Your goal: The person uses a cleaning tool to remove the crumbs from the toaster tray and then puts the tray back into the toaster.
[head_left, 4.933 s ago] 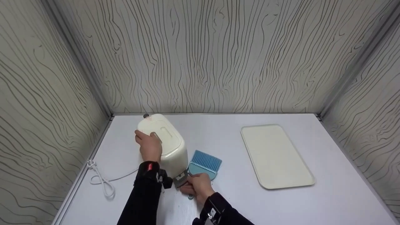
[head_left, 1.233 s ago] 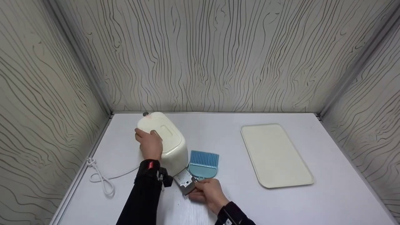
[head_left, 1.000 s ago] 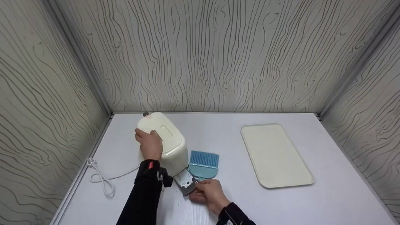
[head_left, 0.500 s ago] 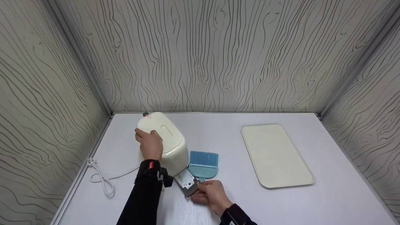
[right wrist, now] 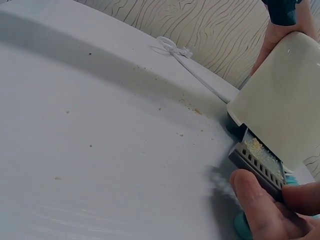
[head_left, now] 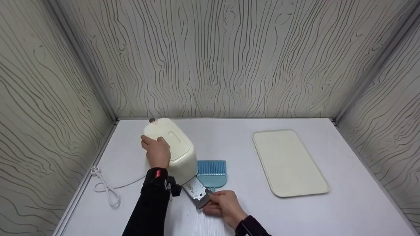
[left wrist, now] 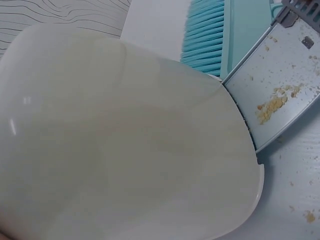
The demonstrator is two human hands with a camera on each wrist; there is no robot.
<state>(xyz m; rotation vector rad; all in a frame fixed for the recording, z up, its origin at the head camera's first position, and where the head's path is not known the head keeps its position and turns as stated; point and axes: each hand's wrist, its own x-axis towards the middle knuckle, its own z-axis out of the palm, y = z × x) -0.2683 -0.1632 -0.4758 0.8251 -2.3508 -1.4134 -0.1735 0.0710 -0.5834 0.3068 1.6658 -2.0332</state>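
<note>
The right hand point(head_left: 226, 207), closest to the near edge of the tabletop point(head_left: 295, 216), pinches the crumb tray's point(head_left: 196, 190) grey end. Lengthwise, the crumb tray slants from there, away and leftward, into the toaster's point(head_left: 183, 166) near end. A blue brush point(head_left: 212, 173) lies just right. Beyond, the left hand point(head_left: 158, 153) holds the toaster, thumb on top.

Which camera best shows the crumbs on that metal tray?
The left wrist view: it looks down onto the tray, so the crumbs show large and clear. The head view shows them as specks; the right wrist view shows them at a slant, behind the slotted front that the right hand grips.
</note>
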